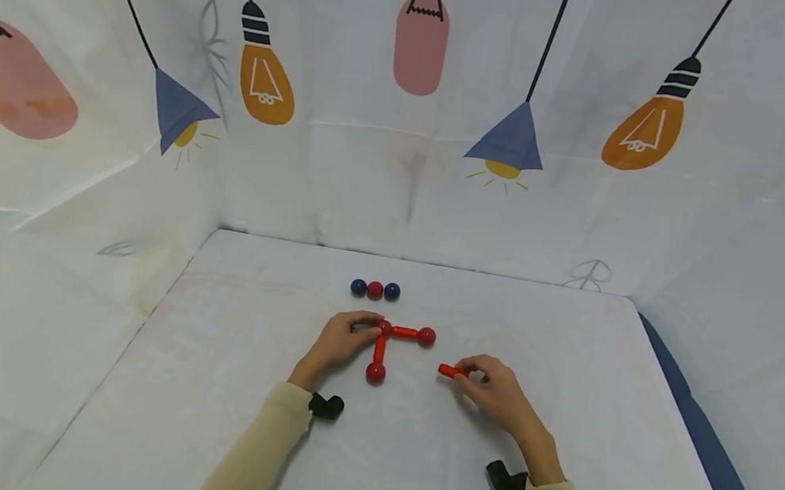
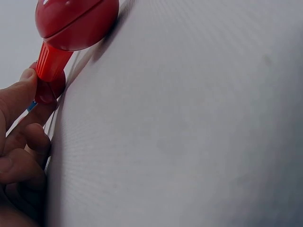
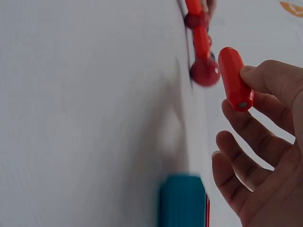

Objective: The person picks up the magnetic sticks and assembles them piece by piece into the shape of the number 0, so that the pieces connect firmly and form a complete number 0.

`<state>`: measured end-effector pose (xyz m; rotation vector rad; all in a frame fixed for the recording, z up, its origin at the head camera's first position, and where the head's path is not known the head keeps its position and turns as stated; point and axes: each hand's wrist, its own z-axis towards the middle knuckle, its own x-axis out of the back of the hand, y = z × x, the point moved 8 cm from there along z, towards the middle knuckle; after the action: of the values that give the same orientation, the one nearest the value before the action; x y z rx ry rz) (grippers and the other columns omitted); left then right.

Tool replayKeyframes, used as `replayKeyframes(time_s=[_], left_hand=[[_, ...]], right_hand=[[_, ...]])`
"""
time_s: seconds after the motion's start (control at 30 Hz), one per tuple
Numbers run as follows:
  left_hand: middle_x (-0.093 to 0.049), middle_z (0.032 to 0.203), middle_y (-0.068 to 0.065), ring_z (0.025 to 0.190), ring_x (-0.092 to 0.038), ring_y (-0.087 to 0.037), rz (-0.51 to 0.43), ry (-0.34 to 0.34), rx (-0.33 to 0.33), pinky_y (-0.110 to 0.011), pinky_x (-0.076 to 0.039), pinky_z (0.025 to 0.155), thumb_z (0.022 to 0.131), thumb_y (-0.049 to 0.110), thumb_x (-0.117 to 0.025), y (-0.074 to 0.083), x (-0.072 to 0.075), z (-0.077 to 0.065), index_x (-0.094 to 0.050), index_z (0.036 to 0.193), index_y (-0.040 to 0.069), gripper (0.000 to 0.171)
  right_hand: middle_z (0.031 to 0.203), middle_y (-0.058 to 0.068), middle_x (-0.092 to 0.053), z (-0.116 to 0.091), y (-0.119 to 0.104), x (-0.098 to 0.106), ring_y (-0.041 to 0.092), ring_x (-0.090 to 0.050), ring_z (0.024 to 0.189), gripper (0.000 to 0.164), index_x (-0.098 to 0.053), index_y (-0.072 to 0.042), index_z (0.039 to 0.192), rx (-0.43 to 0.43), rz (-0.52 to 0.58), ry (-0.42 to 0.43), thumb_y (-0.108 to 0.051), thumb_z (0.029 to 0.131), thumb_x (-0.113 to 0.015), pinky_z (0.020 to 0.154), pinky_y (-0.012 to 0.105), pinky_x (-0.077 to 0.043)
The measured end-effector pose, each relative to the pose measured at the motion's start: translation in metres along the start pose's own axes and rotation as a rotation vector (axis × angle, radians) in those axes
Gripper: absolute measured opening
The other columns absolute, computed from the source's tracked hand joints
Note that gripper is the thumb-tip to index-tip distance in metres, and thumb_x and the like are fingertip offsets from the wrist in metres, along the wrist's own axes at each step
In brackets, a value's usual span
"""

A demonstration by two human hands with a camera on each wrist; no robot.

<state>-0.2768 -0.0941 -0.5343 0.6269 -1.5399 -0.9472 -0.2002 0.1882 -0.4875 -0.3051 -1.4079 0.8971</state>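
Your left hand was right in there on the corner ball, fingers pinching it just where two fixed rods met! One, the near rod, ran toward you to the near ball; the other, the side rod, shot off right to the end ball, every piece of it red and down on the worktop. And across to the right, your right hand had the loose rod, red as well, pinched between thumb and fingers, the lower fingers fanned apart! You held it raised off the worktop, near the end ball yet touching none of the joined pieces. Up beyond them, two blue balls flanked a red ball in a tight row, with the lamp-print curtain hanging behind
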Motion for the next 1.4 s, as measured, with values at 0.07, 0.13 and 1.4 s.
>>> replayKeyframes(time_s=[0.07,0.13,1.4], left_hand=[[-0.073,0.126,0.006,0.117,-0.062,-0.018,0.001,-0.001,0.0,-0.04,-0.05,0.099,0.098,0.031,-0.071,0.0,0.0,0.0,-0.073,0.129,0.024,0.031],[-0.073,0.126,0.006,0.116,-0.062,-0.018,0.006,-0.002,-0.001,-0.04,-0.05,0.099,0.099,0.031,-0.071,0.0,0.0,0.0,-0.073,0.129,0.024,0.031],[-0.072,0.128,0.005,0.122,-0.062,-0.02,-0.003,-0.006,0.015,-0.045,-0.049,0.105,0.099,0.029,-0.071,-0.002,-0.002,0.0,-0.071,0.131,0.023,0.033]], right_hand=[[0.104,-0.004,-0.073,0.001,-0.007,-0.007,0.017,-0.064,0.097,0.018,-0.074,-0.014,0.108,0.009,0.011,-0.01,-0.013,0.091,-0.078,0.082,0.031,-0.057],[0.105,-0.006,-0.073,0.001,-0.013,-0.014,0.015,-0.064,0.098,0.018,-0.074,-0.016,0.109,0.005,0.03,-0.026,-0.014,0.092,-0.078,0.084,0.031,-0.058],[0.107,-0.01,-0.072,0.008,-0.034,-0.062,0.011,-0.061,0.097,0.019,-0.073,-0.02,0.112,-0.05,0.161,-0.121,-0.026,0.094,-0.076,0.086,0.026,-0.055]])
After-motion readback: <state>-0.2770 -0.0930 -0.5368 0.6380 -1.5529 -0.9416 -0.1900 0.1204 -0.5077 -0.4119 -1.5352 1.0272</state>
